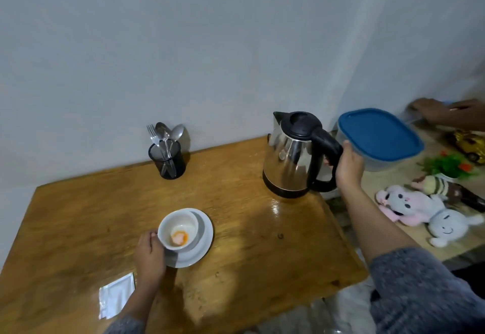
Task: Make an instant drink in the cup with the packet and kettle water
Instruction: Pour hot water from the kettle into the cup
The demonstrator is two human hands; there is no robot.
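A white cup [181, 222] sits tilted on a white saucer [206, 239] near the middle of the wooden table [249, 242]. Orange powder [179, 236] lies in the bottom of the cup. My left hand [150, 257] grips the cup at its left side. A steel kettle [291, 155] with a black lid and handle stands upright at the table's back right. My right hand [349, 167] is wrapped around the kettle's handle. A white packet [115, 298] lies flat on the table, left of my left forearm.
A black mesh holder [167, 160] with spoons and forks stands by the wall. On a counter to the right are a blue-lidded container [380, 137], soft toys [417, 207], a small plant [448, 165] and another person's hand [443, 113].
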